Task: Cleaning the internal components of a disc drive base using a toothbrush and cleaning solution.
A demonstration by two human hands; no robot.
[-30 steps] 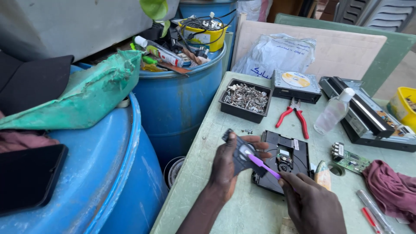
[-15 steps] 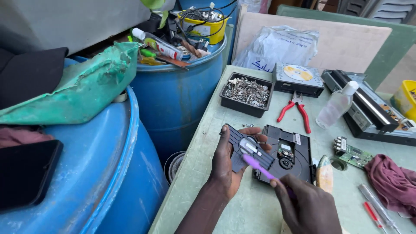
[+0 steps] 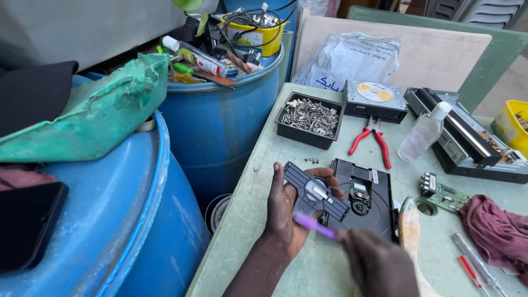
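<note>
1. We see the pale green desk beside blue barrels.
2. The black disc drive mechanism lies flat on it.
3. Our left hand grips a black plastic cover plate, raised just left of the drive.
4. Our right hand is closed on a purple-handled tool touching the plate.

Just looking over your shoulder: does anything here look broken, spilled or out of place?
The green plastic piece on the blue drum is torn, with a ragged edge. A few loose screws lie on the table outside the black screw tray. The disc drive lies opened up.
</note>
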